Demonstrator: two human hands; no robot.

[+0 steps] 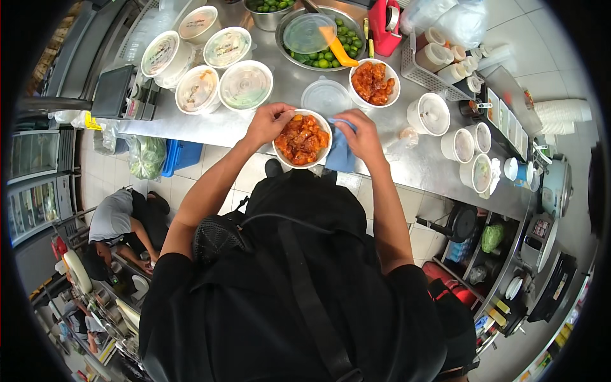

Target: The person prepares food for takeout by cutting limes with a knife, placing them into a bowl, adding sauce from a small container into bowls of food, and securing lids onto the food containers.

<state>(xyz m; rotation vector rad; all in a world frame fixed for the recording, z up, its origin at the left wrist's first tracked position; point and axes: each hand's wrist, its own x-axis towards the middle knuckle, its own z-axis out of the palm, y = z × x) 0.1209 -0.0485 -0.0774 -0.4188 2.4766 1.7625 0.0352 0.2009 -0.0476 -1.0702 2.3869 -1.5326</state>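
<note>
A white round bowl of red-sauced food pieces [302, 139] stands at the near edge of the steel counter. My left hand [273, 122] grips its upper left rim between thumb and fingers. At its right side, my right hand [355, 130] pinches a blue cloth [340, 152], which hangs down beside the bowl. A clear plastic lid [326, 98] lies just beyond the bowl. To the right of that lid stands a second, uncovered bowl of the same food [374, 83].
Lidded bowls [246, 86] stand at left. A steel basin of green limes [326, 56] with an orange-handled tool [340, 49], a red tape dispenser [384, 28] and a bottle basket [427, 71] are farther back. More lidded tubs [428, 113] stand right. A co-worker [119, 219] bends at lower left.
</note>
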